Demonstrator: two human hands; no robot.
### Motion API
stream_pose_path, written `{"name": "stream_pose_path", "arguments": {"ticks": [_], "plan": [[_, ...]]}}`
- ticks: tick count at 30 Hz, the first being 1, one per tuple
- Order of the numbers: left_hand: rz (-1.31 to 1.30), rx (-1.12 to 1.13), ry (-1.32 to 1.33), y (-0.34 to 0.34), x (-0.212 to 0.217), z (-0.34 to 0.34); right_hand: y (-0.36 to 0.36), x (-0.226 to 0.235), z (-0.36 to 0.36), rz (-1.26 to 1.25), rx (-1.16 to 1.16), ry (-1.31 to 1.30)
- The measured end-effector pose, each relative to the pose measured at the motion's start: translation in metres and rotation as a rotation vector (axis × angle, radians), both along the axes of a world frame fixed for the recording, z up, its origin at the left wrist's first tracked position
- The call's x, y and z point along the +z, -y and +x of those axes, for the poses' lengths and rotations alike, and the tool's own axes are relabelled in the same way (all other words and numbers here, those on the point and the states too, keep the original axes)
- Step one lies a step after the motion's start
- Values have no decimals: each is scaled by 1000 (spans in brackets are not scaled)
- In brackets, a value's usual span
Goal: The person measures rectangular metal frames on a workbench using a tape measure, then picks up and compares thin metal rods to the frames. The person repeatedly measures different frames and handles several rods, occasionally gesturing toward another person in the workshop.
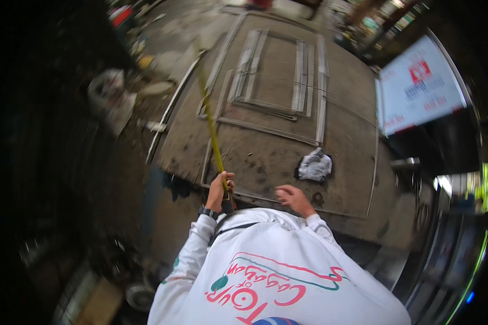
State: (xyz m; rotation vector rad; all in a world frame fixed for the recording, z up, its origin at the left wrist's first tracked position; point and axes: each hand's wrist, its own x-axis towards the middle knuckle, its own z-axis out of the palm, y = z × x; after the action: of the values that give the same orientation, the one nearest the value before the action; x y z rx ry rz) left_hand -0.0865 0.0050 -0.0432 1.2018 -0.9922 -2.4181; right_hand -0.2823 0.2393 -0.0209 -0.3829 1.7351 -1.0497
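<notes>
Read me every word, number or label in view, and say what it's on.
White shirt: large red lettering, which I won't copy out.
White panel at right: red and dark print, partly blurred, likewise not copied.
Yellow tape measure: markings too blurred to read.

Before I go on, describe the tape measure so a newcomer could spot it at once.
Start at the big brown worktable carrying nested metal frames, then drop to its near edge, left of centre. There the left hand grips the tape measure, its long blade slanting away across the table. Bright yellow sets it apart from the grey frames.
</notes>
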Motion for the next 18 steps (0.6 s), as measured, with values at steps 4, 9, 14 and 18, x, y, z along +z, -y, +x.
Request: {"name": "stream_pose_path", "arguments": {"ticks": [4, 9, 14, 18], "plan": [[140, 86, 55, -26, 34, -51, 53, 36, 40, -175, 259, 263], [119, 184, -2, -53, 25, -78, 41, 28, 55, -157, -61, 174], [217, -116, -12, -89, 26, -94, -4, 19, 47, -195, -176, -220], [87, -441, -69, -118, -2, -104, -51, 26, 34, -60, -213, -10]]}}
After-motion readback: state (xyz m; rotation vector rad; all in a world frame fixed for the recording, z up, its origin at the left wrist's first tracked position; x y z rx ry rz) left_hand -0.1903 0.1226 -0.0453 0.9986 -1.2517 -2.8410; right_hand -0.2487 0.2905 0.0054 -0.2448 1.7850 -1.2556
